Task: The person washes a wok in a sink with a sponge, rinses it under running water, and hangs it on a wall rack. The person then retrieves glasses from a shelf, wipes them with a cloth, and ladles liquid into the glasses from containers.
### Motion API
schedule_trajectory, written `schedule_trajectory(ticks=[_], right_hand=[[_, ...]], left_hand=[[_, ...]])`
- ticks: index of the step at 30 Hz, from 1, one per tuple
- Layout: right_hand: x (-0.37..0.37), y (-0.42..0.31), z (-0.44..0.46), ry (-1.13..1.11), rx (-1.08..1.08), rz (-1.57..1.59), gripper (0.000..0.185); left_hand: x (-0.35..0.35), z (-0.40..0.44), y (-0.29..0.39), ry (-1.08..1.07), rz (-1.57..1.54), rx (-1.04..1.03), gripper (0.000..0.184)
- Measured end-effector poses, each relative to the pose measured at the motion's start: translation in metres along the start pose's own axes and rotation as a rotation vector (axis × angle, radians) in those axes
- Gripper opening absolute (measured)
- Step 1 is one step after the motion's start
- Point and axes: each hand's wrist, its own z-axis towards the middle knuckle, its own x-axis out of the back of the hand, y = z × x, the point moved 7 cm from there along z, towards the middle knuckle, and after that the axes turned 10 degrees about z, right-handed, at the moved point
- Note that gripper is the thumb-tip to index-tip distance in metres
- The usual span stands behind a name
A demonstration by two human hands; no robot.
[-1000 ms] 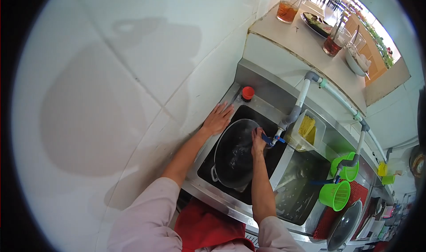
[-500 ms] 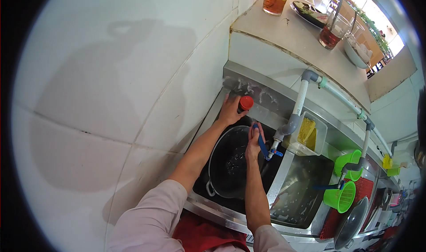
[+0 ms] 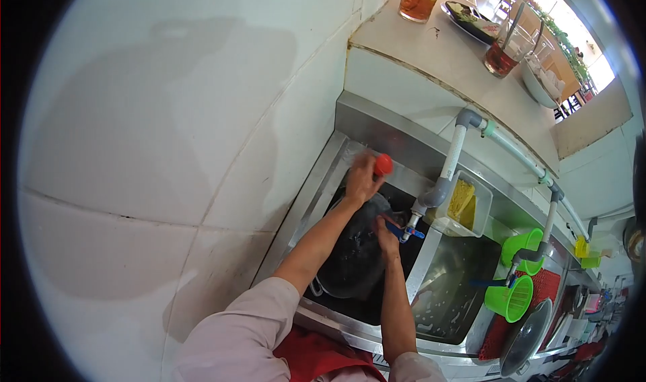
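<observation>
My left hand (image 3: 363,179) is closed around a small container with a red lid (image 3: 383,165), at the back left corner of the sink; both are slightly blurred. Below it, a large dark pan (image 3: 346,261) with a metal handle lies in the left basin. My right hand (image 3: 386,235) grips a blue hose (image 3: 396,231) that hangs from the tap (image 3: 412,230), over the right side of the pan.
Right of the tap, a clear tub (image 3: 464,207) holds yellow sponges. Beyond are a water-filled basin (image 3: 447,294), green baskets (image 3: 509,299) and a glass lid (image 3: 527,338). Glasses and dishes stand on the ledge (image 3: 417,42). A tiled wall (image 3: 168,146) borders the left.
My left hand went from the pan's rim to the red-lidded container, took hold of it and lifted it from the corner. My right hand has shifted slightly with the hose.
</observation>
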Motion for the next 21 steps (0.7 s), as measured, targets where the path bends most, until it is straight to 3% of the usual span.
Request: schedule_trajectory(ticks=[1, 2, 4, 5, 6, 8, 9, 10, 12, 14, 16, 18, 20, 21], right_hand=[[-0.005, 0.001, -0.003, -0.058, -0.073, 0.032, 0.037], [-0.008, 0.004, -0.007, -0.111, -0.152, 0.062, 0.037], [0.001, 0.005, 0.000, -0.056, -0.084, -0.010, 0.037], [0.006, 0.004, 0.001, -0.010, -0.008, -0.079, 0.037], [0.004, 0.002, 0.000, -0.007, -0.025, -0.079, 0.037], [-0.021, 0.000, -0.009, -0.245, -0.134, 0.146, 0.031], [-0.019, -0.008, -0.005, -0.169, 0.023, 0.074, 0.030], [-0.018, -0.005, -0.006, -0.165, 0.009, 0.079, 0.030], [-0.022, 0.006, -0.005, -0.199, -0.172, 0.188, 0.043], [-0.024, 0.005, -0.004, -0.208, -0.146, 0.201, 0.044], [-0.007, 0.005, 0.003, -0.026, -0.032, 0.109, 0.045], [-0.009, 0.007, 0.003, -0.072, -0.061, 0.121, 0.044], [-0.008, 0.007, 0.000, -0.120, -0.094, 0.121, 0.043], [-0.005, 0.005, 0.000, -0.059, -0.051, 0.087, 0.042]], left_hand=[[-0.013, -0.005, 0.014, -0.125, -0.198, -0.140, 0.064], [-0.017, -0.011, 0.013, -0.135, -0.205, -0.132, 0.064], [0.010, -0.004, 0.018, -0.063, -0.029, -0.203, 0.064], [0.014, 0.001, -0.002, -0.090, 0.087, -0.023, 0.064], [0.012, 0.002, -0.014, -0.106, 0.089, -0.016, 0.064], [0.010, -0.006, -0.036, -0.068, 0.010, 0.062, 0.064], [0.014, -0.013, -0.028, -0.090, 0.085, 0.008, 0.064], [0.021, -0.019, -0.027, -0.105, 0.088, 0.011, 0.064], [0.029, -0.023, -0.018, -0.158, 0.229, -0.198, 0.062], [0.025, -0.009, -0.019, -0.143, 0.226, -0.210, 0.060], [0.023, 0.007, -0.034, -0.118, 0.038, 0.025, 0.057], [0.023, 0.015, -0.035, -0.137, -0.059, 0.075, 0.054], [0.030, 0.014, -0.025, -0.046, 0.474, -0.019, 0.051], [0.029, 0.012, -0.026, 0.019, 0.571, -0.015, 0.051]])
